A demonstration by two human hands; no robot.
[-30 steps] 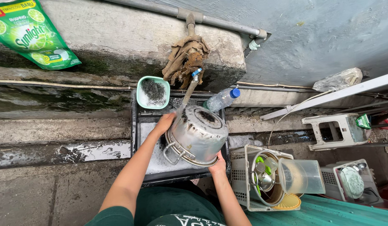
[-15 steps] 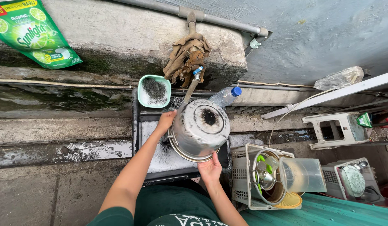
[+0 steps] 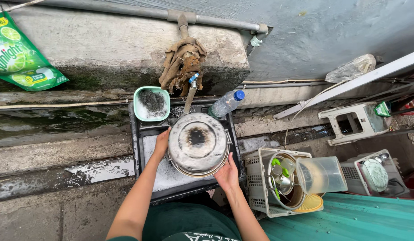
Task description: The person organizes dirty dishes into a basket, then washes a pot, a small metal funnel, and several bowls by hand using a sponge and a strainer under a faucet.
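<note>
Pot (image 3: 198, 143) sits bottom-up over the dark wash tray (image 3: 142, 143), its scorched base facing us, right under the tap (image 3: 190, 91). Our left hand (image 3: 161, 143) clasps its left rim and our right hand (image 3: 227, 175) cups the lower right edge. We judge a steady two-sided hold keeps that slick metal from sliding while the sooty patch faces up.

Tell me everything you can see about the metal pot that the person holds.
The metal pot is round, dull grey, and turned so its base faces the camera, with a black scorch mark at the centre and pale soapy film around it. A rim shows at the lower edge. It hangs over the dark tray under the tap. The left hand and right hand hold its sides.
</note>
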